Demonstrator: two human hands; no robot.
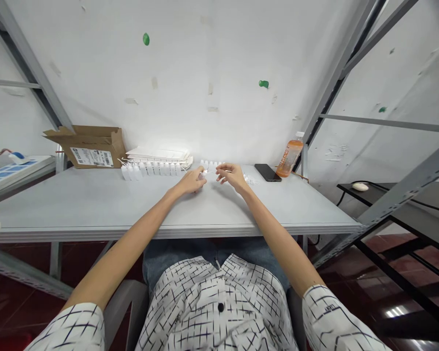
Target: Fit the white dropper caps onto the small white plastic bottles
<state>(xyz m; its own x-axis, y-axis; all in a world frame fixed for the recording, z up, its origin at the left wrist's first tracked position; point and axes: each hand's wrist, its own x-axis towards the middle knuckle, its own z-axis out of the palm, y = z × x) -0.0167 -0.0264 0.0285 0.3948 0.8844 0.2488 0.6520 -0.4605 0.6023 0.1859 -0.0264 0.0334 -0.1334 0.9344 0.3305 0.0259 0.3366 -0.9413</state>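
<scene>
My left hand [192, 181] is closed around a small white bottle [203, 174] whose top pokes out between thumb and forefinger. Just to its right, my right hand [232, 175] has its fingers bent in a pinch, a short gap from the bottle. Whatever the right fingertips hold is too small to make out. A row of small white bottles [151, 169] stands to the left of my left hand. Behind my hands is another group of white bottles [214, 165]. Small clear or white pieces [250, 180] lie scattered beside my right hand.
An open cardboard box [93, 146] stands at the back left of the table [106, 200], beside a stack of white sheets [161, 155]. At the back right are a black phone [268, 172] and an orange drink bottle [290, 155]. Metal frame posts [336, 80] flank the table.
</scene>
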